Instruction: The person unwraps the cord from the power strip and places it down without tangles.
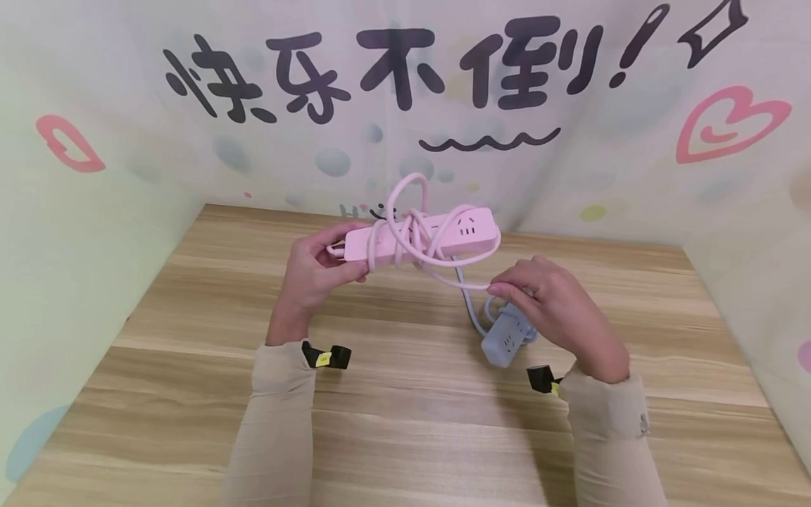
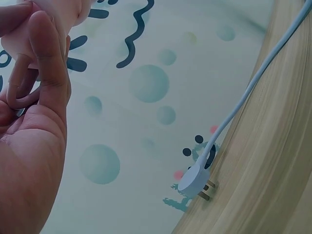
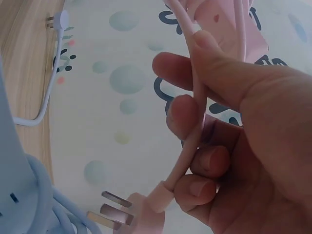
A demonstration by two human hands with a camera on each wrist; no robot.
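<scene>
A pink power strip (image 1: 478,231), its own cord (image 1: 415,246) looped several times around it, is held up above the table. My left hand (image 1: 317,264) grips its left end, fingers behind and thumb in front, where the cord comes out. With my right hand (image 1: 551,303) I pinch the free part of the pink cord, right of the strip. In the right wrist view the pink three-pin plug (image 3: 146,212) hangs just below those fingers. Under the right hand a blue power strip (image 1: 505,338) sits on the table, partly hidden by the hand, with its cord bundled round it.
The blue strip's cord (image 1: 467,299) runs back over the wooden table (image 1: 393,422) behind the pink strip. Its blue plug (image 2: 194,179) lies near the table's back edge. A printed cloth (image 1: 380,155) hangs upright behind the table, with more at both sides.
</scene>
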